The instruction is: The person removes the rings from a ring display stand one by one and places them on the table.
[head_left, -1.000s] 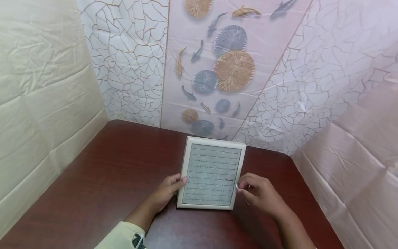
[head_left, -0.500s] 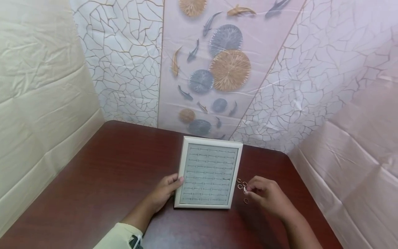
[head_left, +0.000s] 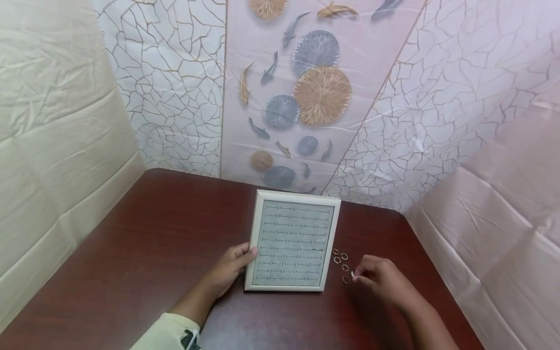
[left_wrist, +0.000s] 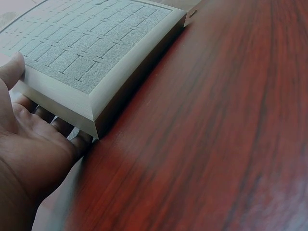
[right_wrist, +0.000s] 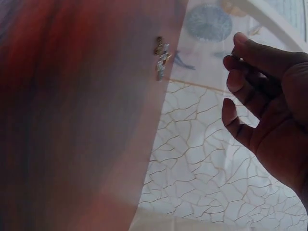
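My left hand grips the left side of a white-framed ring display board, thumb on the front and fingers behind. The board leans back on the table, its grey padded face cut with rows of short slots. In the left wrist view, the fingers curl under the frame's edge. Over the table to the board's right, my right hand pinches a small whitish ring between thumb and forefinger. Fingers mostly hide this ring in the right wrist view. Several loose rings lie between board and hand.
The dark red wooden table stretches to the left and front. Behind it hangs a patterned cloth with fish and round motifs. Pale cloth walls close in both sides.
My right hand has drawn away from the board's right edge, rightward and slightly down, still pinching the whitish ring. The loose rings have come into view. My left hand keeps its grip.
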Demonstrator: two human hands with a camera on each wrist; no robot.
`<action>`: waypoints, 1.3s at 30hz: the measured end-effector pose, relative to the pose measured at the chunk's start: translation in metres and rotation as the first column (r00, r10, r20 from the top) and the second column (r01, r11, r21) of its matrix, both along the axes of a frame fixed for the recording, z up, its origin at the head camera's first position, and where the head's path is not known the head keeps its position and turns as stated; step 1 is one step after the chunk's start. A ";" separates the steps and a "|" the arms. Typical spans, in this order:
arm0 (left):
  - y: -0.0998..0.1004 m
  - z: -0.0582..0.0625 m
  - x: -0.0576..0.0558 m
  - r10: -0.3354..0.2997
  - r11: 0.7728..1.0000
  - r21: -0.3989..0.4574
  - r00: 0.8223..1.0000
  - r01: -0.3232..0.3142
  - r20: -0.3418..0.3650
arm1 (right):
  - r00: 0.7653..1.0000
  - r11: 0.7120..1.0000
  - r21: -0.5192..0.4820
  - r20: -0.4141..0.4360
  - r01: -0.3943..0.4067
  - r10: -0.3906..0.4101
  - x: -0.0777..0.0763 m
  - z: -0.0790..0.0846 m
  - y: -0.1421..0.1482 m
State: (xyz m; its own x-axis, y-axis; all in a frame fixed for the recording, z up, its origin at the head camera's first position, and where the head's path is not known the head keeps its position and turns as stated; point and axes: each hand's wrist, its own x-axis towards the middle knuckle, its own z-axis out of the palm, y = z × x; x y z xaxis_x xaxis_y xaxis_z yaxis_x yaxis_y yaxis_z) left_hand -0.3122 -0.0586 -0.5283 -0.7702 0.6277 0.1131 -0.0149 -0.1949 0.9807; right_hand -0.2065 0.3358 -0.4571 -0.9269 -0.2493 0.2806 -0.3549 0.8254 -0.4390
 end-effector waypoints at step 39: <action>-0.001 0.000 0.000 -0.002 1.000 -0.015 1.000 0.002 0.012 | 0.943 0.988 0.156 0.325 0.016 -0.067 -0.007 -0.020 0.001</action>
